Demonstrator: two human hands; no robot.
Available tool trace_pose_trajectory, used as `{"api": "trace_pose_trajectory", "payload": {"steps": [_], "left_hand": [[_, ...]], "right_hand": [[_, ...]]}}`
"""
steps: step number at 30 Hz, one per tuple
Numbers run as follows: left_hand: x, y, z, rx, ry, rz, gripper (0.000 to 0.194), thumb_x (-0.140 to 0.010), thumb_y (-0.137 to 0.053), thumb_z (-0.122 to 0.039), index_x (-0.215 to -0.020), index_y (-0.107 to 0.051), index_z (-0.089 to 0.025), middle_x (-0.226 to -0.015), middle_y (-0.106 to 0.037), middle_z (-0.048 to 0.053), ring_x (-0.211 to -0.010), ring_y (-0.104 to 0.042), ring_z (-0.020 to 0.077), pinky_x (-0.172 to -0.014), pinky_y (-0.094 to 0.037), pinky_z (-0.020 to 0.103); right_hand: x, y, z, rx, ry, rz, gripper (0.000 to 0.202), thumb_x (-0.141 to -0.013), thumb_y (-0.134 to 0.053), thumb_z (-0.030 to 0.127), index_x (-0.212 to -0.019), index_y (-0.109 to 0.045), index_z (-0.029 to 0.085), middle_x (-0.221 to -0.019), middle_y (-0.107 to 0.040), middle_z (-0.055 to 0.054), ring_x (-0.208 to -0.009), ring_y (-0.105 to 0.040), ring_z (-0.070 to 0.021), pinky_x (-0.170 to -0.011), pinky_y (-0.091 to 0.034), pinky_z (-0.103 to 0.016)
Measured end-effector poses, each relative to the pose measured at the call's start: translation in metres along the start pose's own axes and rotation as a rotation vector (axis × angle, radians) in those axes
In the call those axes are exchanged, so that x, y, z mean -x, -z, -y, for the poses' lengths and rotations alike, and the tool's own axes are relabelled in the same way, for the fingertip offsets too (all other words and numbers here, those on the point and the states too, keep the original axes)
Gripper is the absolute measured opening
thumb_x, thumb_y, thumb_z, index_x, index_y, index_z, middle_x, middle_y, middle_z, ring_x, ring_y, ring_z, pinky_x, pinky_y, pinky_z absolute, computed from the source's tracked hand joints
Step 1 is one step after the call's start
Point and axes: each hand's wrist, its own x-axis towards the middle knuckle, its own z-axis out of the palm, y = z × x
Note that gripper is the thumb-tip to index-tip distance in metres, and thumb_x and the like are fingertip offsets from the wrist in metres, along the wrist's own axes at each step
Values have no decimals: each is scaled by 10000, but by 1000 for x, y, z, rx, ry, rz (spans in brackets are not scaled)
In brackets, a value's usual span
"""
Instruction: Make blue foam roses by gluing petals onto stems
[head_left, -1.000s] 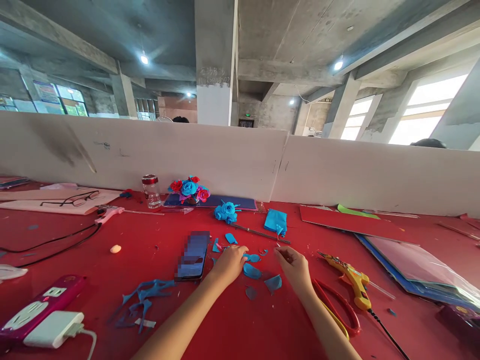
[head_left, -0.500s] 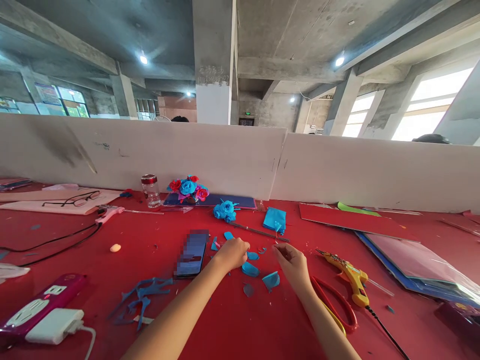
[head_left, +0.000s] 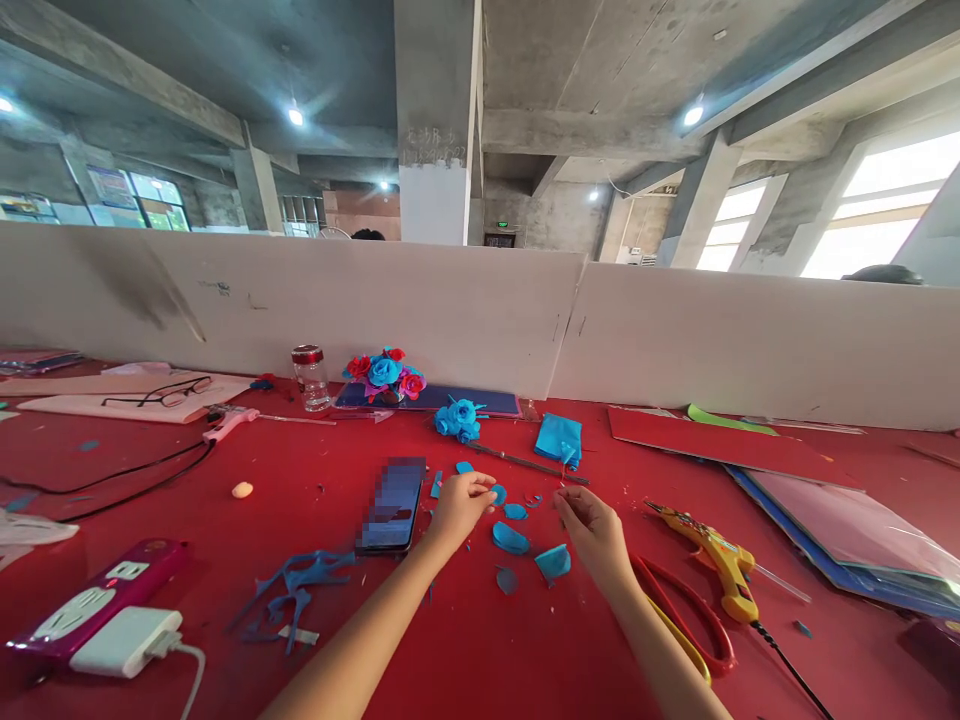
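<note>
My left hand (head_left: 466, 505) is closed in a pinch, with a small round blue petal (head_left: 499, 495) at its fingertips. My right hand (head_left: 592, 525) pinches a thin stem whose top carries a small blue petal bud (head_left: 568, 456). That bud overlaps a folded stack of blue sheets (head_left: 558, 433) behind it. Between and below the hands several loose petals lie on the red table, among them a curved blue petal (head_left: 511, 538), a wider blue petal (head_left: 553, 564) and a dark petal (head_left: 507, 580).
A phone (head_left: 394, 505) lies left of my left hand. Red-and-yellow-handled scissors (head_left: 694, 620) and a yellow glue gun (head_left: 712, 560) lie to the right. Farther back are blue flowers (head_left: 459, 420), a flower arrangement (head_left: 385, 375) and a jar (head_left: 311, 380). A purple power strip (head_left: 142, 575) sits at left.
My left hand's fingers have lifted and straightened, and a blue petal now shows at their tips. My right hand keeps its pinch on the stem. The whole view has shifted slightly.
</note>
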Motion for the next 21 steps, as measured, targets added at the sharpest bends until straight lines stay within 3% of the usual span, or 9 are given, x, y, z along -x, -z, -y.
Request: {"api": "trace_pose_trajectory", "payload": {"steps": [1,4,7,11,14,18,21], "left_hand": [[6,1,-4,79,18,-10,238,-801,-494,-206,-1004,-580,-116,-871,-690,90,-722,-661,149,-655,-508,242],[22,3,-15,605,148,-23,262,-689,-650,-236,-921,-596,-128,-751,-683,52,-685,-653,166,-656,-519,275],[32,4,-25,764,187,-2,300,-629,-710,-275,-877,-606,-141,-688,-664,19,-660,-642,157,-675,-518,287],[34,5,-30,808,208,43,308,-619,-719,-282,-874,-609,-148,-705,-665,20,-673,-643,154,-703,-515,293],[31,8,-29,829,203,53,257,-641,-696,-258,-856,-611,-147,-746,-669,35,-709,-647,160,-712,-518,296],[27,13,-25,744,154,-45,187,-689,-629,-245,-843,-608,-141,-774,-663,51,-742,-640,167,-677,-526,286],[29,12,-24,569,24,-77,158,-720,-581,-235,-850,-610,-151,-772,-658,47,-716,-635,163,-644,-525,272]], "right_hand": [[1,-3,0,-58,-24,45,396,-640,-574,583,-655,-536,190,-540,-563,2,-412,-395,-97,-408,-314,-231],[7,-11,2,-198,-93,209,404,-663,-567,587,-699,-522,187,-517,-521,29,-386,-372,-83,-387,-303,-220],[13,-16,5,-176,-138,328,397,-696,-558,562,-733,-580,167,-462,-438,59,-382,-347,-75,-383,-266,-211],[16,-15,12,-107,-122,369,408,-694,-559,555,-641,-614,154,-418,-397,61,-381,-302,-63,-390,-222,-213],[13,-12,13,-133,-146,296,392,-651,-596,551,-623,-616,161,-410,-388,63,-382,-309,-66,-391,-233,-213],[10,-8,10,-138,-168,173,385,-601,-632,541,-648,-642,159,-412,-386,64,-380,-337,-75,-393,-252,-218],[9,-7,8,-91,-152,166,359,-612,-632,517,-632,-653,159,-394,-394,59,-381,-348,-82,-399,-254,-223]]}}
